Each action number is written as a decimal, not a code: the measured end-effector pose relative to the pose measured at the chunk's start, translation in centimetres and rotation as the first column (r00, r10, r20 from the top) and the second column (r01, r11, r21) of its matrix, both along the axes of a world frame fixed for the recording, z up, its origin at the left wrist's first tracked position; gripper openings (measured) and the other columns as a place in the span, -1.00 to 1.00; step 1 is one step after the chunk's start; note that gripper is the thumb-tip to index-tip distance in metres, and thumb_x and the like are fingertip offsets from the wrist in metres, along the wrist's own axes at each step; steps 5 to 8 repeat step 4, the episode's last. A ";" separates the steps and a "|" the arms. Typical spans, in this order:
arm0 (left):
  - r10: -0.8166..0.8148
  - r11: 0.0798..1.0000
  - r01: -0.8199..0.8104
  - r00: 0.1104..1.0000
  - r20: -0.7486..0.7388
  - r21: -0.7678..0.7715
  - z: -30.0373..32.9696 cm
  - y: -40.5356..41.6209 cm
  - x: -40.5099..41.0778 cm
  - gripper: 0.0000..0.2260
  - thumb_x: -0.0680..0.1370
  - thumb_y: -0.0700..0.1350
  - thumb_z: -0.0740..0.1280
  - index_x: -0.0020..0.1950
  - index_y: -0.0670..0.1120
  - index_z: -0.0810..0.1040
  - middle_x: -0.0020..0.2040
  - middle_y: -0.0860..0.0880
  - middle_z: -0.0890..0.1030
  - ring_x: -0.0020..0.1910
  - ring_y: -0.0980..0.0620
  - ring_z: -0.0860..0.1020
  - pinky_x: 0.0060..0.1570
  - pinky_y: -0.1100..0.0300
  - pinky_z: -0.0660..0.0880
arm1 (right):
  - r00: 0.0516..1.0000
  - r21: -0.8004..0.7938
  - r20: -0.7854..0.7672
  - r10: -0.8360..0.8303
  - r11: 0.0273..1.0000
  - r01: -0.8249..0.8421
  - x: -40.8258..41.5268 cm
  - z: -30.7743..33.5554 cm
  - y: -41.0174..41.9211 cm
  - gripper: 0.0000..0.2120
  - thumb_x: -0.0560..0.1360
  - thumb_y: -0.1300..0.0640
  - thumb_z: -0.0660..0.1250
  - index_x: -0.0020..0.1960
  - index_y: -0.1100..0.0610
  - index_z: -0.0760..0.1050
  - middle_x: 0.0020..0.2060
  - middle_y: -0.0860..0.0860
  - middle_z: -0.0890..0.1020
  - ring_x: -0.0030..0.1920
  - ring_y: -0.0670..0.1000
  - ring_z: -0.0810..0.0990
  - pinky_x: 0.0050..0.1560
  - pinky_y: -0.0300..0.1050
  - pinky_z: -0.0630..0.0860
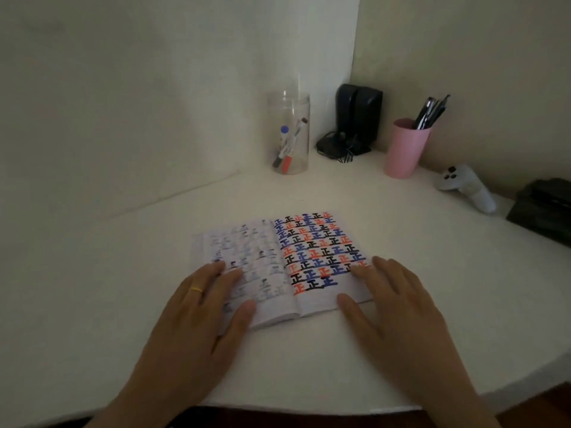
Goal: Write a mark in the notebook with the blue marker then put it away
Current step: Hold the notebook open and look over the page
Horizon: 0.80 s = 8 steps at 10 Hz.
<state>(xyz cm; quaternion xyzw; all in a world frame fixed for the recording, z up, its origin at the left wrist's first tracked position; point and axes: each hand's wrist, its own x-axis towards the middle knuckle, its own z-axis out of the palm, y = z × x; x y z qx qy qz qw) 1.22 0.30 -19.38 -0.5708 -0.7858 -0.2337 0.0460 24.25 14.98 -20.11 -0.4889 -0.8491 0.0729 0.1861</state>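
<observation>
An open notebook (pixel 278 261) lies on the white table (pixel 123 273), its right page filled with rows of blue, red and black marks. My left hand (pixel 200 307), with a gold ring, rests flat on the lower left page. My right hand (pixel 392 304) lies flat on the lower right corner of the right page. Neither hand holds anything. The blue marker (pixel 282 140) stands in a clear plastic jar (pixel 289 132) at the back of the table, blue cap up, beside a red and a black marker.
A pink cup (pixel 404 149) with dark pens stands at the back right. A black device (pixel 355 118) with a cable sits in the corner. A white controller (pixel 466 186) and a black object (pixel 543 208) lie at the right edge. Walls close the back.
</observation>
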 end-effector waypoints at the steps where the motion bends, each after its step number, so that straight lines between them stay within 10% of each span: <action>1: 0.003 1.000 -0.003 1.000 0.026 0.004 0.4 0.5 0.0 -0.50 0.56 0.23 0.16 0.41 0.02 0.46 0.44 -0.02 0.46 0.43 -0.01 0.42 0.40 0.11 0.30 | 1.000 0.008 -0.025 -0.012 1.000 0.012 -0.2 0.1 0.1 -0.43 0.46 -0.31 0.13 0.33 -0.06 0.56 0.38 0.09 0.57 0.42 0.16 0.48 0.35 0.14 0.50; 3: 0.008 1.000 -0.008 0.999 0.048 -0.016 0.9 0.8 0.1 -0.51 0.56 0.18 0.21 0.42 -0.01 0.46 0.48 -0.03 0.42 0.46 -0.04 0.40 0.39 0.03 0.36 | 0.996 -0.041 -0.090 0.017 0.999 -0.021 -0.6 1.3 0.0 -0.49 0.45 -0.29 0.20 0.27 -0.07 0.61 0.39 0.03 0.56 0.43 0.10 0.47 0.37 0.06 0.46; 4: 0.000 1.000 0.000 0.999 0.035 -0.003 0.9 0.8 0.0 -0.51 0.55 0.16 0.21 0.41 -0.03 0.47 0.49 -0.05 0.42 0.46 -0.07 0.40 0.38 0.01 0.36 | 0.877 -0.123 -0.481 0.005 0.990 -0.073 -0.2 5.0 0.5 -0.63 0.46 -0.24 0.29 0.14 -0.12 0.67 0.28 -0.13 0.64 0.35 -0.06 0.56 0.34 -0.12 0.45; 8: 0.000 1.000 0.000 0.999 0.035 -0.003 0.9 0.8 0.0 -0.51 0.55 0.16 0.21 0.41 -0.03 0.47 0.49 -0.05 0.42 0.46 -0.07 0.40 0.38 0.01 0.36 | 0.877 -0.123 -0.481 0.005 0.990 -0.073 -0.2 5.0 0.5 -0.63 0.46 -0.24 0.29 0.14 -0.12 0.67 0.28 -0.13 0.64 0.35 -0.06 0.56 0.34 -0.12 0.45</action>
